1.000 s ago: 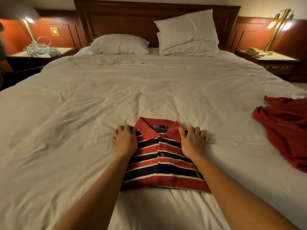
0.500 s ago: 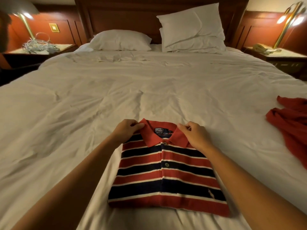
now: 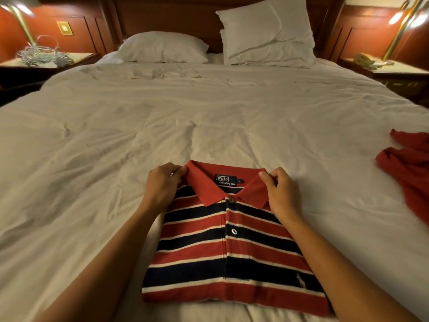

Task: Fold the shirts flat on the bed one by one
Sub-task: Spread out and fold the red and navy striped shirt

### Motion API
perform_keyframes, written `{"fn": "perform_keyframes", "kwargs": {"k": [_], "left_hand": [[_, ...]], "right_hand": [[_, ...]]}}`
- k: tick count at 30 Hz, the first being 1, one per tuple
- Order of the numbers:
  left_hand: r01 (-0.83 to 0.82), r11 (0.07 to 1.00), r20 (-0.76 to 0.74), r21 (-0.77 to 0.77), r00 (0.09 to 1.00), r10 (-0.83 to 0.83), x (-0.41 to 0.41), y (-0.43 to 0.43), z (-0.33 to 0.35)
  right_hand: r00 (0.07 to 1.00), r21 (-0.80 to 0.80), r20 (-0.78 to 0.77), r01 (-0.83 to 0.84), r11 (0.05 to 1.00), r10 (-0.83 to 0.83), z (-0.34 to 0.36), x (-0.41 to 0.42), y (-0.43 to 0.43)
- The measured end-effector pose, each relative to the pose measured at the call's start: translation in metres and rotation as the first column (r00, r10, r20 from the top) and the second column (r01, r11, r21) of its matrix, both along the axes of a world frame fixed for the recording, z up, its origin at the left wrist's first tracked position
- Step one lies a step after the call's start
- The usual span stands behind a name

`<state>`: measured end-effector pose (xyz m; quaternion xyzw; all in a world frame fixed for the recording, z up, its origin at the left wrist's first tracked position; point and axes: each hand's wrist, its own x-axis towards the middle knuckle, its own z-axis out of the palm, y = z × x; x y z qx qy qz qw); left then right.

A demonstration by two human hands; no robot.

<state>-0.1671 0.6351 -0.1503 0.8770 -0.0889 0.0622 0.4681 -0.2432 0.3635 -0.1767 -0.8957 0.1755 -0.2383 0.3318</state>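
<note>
Lit brass lamps [image 3: 397, 17] on nightstands [image 3: 408, 71] flank a dark wooden headboard [image 3: 171, 17].

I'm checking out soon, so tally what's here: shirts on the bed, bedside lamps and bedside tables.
Shirts: 2, the striped polo and the crumpled red shirt
Lamps: 2, the left lamp and the right lamp
Bedside tables: 2, the left bedside table and the right bedside table
Total: 6

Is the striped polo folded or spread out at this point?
Folded. The striped polo lies as a compact rectangle, no sleeves showing; the left hand and right hand pinch its collar corners.
</note>
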Motion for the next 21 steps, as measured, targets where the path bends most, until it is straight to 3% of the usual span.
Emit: {"fn": "perform_keyframes", "kwargs": {"k": [5, 10, 13, 17, 21], "left_hand": [[0.100, 0.977, -0.010, 0.188, 0.995, -0.100, 0.004, 0.001, 0.015], [0.040, 0.999, -0.061, 0.033, 0.997, -0.038, 0.004, 0.001, 0.010], [0.012, 0.999, -0.078, 0.034, 0.997, -0.009, 0.005, 0.003, 0.002], [0.003, 0.972, 0.013, 0.236, 1.000, -0.007, 0.006, 0.001, -0.007], [0.016, 0.933, 0.048, 0.359, 0.998, -0.035, 0.003, 0.000, -0.005]], "right_hand": [[0.999, -0.072, 0.034, -0.019, 0.997, 0.021, 0.010, 0.000, 0.002], [0.993, -0.058, -0.093, -0.077, 0.995, 0.072, 0.010, -0.002, -0.001], [0.996, -0.044, -0.081, -0.051, 0.998, 0.048, 0.010, -0.002, -0.002], [0.995, -0.060, -0.095, 0.030, 0.998, -0.036, 0.006, -0.004, -0.004], [0.982, -0.044, -0.182, -0.053, 0.998, 0.044, 0.008, -0.005, -0.008]]}}
